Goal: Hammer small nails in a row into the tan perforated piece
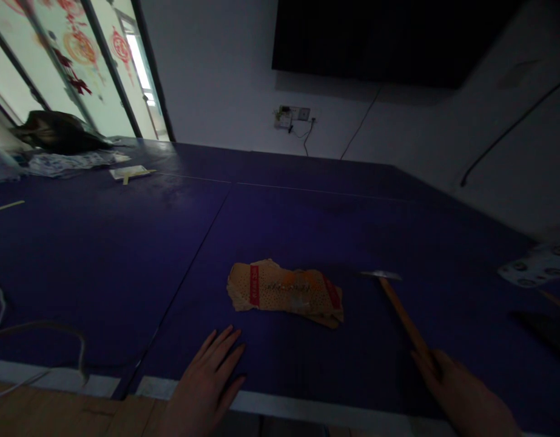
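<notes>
My right hand (457, 388) is wrapped round the wooden handle of a hammer (404, 318). The metal head of the hammer points away from me, at or just over the purple table covering (302, 230). My left hand (211, 376) rests near the front edge with fingers stretched out and nothing in it. Between the hands and farther out lies a crumpled brown cardboard piece (286, 292) with red bands, an orange patch and many small dark dots. A bit of clear tape seems to lie on it. Neither hand touches the cardboard.
White and dark cables (38, 328) lie at the left front. At the back left are a dark bag (61, 130), plastic wrapping (74, 162) and a white flat item (129, 172). A pale panel with round holes (539, 267) is at the right. Sockets (300, 113) and a screen (380, 42) are on the wall.
</notes>
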The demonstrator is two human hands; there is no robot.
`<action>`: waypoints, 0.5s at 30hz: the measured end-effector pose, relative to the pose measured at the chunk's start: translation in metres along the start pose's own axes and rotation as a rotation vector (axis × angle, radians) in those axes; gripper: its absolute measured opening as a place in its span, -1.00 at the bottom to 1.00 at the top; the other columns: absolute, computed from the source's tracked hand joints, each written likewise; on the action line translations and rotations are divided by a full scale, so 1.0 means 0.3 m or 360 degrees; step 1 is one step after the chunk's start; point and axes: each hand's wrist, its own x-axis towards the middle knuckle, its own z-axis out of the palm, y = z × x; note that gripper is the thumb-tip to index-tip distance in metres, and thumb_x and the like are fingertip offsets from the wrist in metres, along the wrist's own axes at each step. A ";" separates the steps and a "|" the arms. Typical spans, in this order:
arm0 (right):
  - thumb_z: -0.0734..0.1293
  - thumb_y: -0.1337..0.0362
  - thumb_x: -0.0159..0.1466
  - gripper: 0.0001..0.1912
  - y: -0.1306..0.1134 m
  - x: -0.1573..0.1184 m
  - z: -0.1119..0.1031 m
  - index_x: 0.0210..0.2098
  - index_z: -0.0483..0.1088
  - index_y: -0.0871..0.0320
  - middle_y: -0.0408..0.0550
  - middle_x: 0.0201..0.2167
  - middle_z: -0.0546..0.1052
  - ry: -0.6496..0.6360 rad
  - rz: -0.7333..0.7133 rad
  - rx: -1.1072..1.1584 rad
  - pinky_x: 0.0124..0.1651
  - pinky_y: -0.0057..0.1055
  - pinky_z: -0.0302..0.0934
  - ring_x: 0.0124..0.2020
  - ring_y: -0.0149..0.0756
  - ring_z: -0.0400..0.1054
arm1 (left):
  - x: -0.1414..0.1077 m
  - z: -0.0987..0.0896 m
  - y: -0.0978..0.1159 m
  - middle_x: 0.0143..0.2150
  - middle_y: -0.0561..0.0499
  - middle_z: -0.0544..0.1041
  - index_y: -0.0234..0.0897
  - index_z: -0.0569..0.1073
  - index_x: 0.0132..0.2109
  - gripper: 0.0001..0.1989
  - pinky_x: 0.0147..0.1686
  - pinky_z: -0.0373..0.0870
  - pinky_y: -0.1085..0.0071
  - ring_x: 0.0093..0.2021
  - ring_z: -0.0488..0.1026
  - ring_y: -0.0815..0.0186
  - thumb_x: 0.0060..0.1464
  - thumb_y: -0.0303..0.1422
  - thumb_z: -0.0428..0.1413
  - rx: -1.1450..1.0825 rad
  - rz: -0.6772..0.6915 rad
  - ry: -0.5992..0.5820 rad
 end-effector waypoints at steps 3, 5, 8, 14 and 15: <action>0.06 0.21 0.17 -0.70 0.008 -0.005 0.018 -0.38 0.39 0.11 0.03 -0.56 0.44 -0.0176 -0.0100 -0.0124 -0.47 -0.23 0.22 -0.54 -0.13 0.38 | 0.002 0.001 -0.001 0.06 -0.12 0.35 -0.27 0.32 0.03 -0.64 -0.03 0.34 0.18 0.06 0.28 0.16 0.06 -0.30 -0.01 -0.0037 -0.0018 0.0018; 0.06 0.28 0.13 -0.66 0.025 -0.008 0.037 -0.25 0.40 0.12 0.07 -0.47 0.45 -0.0175 -0.0264 -0.0262 -0.48 -0.20 0.19 -0.54 -0.10 0.37 | 0.002 0.003 -0.002 0.06 -0.12 0.35 -0.27 0.32 0.02 -0.64 -0.03 0.34 0.19 0.06 0.28 0.17 0.07 -0.30 -0.01 -0.0035 -0.0013 0.0037; 0.09 0.30 0.08 -0.62 0.043 -0.013 0.052 -0.17 0.39 0.08 0.07 -0.47 0.43 -0.0032 -0.0438 -0.0384 -0.54 -0.21 0.12 -0.61 -0.13 0.30 | -0.001 0.007 -0.002 0.06 -0.12 0.35 -0.27 0.32 0.02 -0.65 -0.03 0.34 0.19 0.06 0.28 0.17 0.08 -0.30 -0.03 -0.0019 -0.0011 0.0032; -0.12 0.17 0.23 -0.51 -0.105 0.015 -0.057 -0.30 0.39 0.11 0.05 -0.60 0.31 0.0608 -0.0553 -0.0130 -0.57 -0.20 0.03 -0.57 -0.07 0.20 | 0.012 0.000 0.009 0.04 -0.15 0.35 -0.31 0.31 0.01 -0.66 -0.08 0.39 0.20 0.05 0.28 0.15 0.09 -0.33 -0.05 -0.0005 0.0009 0.0036; -0.04 0.12 0.23 -0.58 -0.154 0.037 -0.079 -0.35 0.36 0.13 0.06 -0.55 0.33 0.0739 -0.0507 0.0063 -0.51 -0.19 0.08 -0.51 -0.08 0.23 | 0.026 -0.004 0.013 0.04 -0.15 0.35 -0.31 0.31 0.01 -0.67 -0.09 0.39 0.22 0.05 0.29 0.16 0.09 -0.34 -0.06 -0.0019 0.0036 0.0023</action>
